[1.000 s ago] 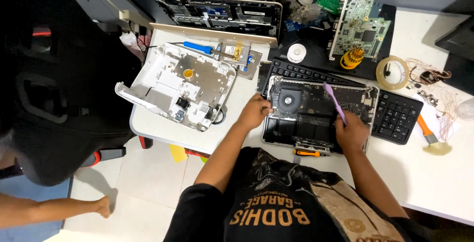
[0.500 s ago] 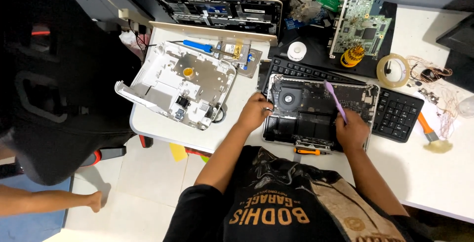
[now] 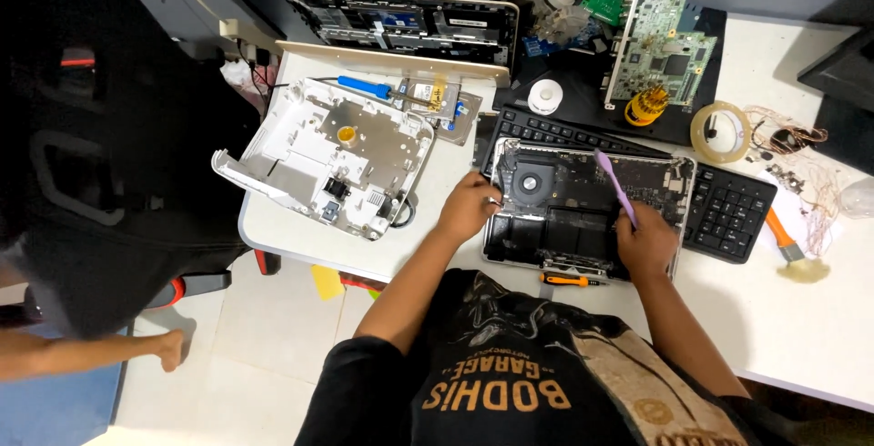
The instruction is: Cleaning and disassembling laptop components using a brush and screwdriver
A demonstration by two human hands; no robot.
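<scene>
An opened laptop base (image 3: 583,209) lies bottom-up on the white table (image 3: 774,319), with its fan and dark battery cells showing. My left hand (image 3: 469,207) rests on the laptop's left edge, fingers curled against the rim beside the fan. My right hand (image 3: 645,241) holds a thin purple pry tool (image 3: 615,187) that points up over the laptop's board. An orange-handled screwdriver (image 3: 564,278) lies at the laptop's near edge between my arms.
A black keyboard (image 3: 728,209) sits under and behind the laptop. A white device shell (image 3: 332,159) lies to the left. Green circuit boards (image 3: 660,41), a tape roll (image 3: 719,132) and another open laptop (image 3: 401,23) stand farther back. A black chair (image 3: 100,164) and another person's hand (image 3: 164,350) are at the left.
My left hand has slid slightly along the laptop's left edge. My right hand with the purple tool has shifted a little. The other person's hand at lower left has moved.
</scene>
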